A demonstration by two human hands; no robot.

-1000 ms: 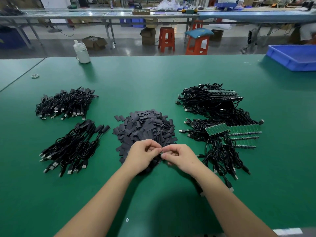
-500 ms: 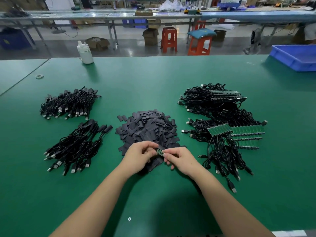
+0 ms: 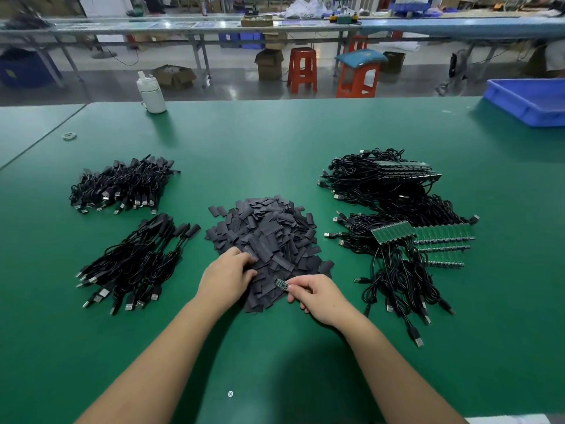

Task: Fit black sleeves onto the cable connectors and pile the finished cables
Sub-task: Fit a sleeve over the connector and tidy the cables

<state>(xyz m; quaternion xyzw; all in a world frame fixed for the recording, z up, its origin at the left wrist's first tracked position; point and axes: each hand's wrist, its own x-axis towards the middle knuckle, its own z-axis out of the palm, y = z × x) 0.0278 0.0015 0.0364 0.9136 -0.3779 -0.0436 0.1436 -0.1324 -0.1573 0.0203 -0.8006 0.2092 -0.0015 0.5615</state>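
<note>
Landmark: sleeve heap [image 3: 269, 237], flat matte black rectangles, mid bench [image 3: 275, 139].
Left hand [image 3: 226, 278]: fingers curled into the heap's near edge; grip unclear.
Right hand [image 3: 318, 296]: pinches small green connector board [image 3: 282, 284] at heap's near-right edge.
Sleeved cables [image 3: 134, 264]: left of heap.
Bare cables [image 3: 406, 228]: right of heap.

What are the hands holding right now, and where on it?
Right hand pinches a small green circuit board at its near end. Left hand rests in the black sleeves; any hold there is hidden.
</note>
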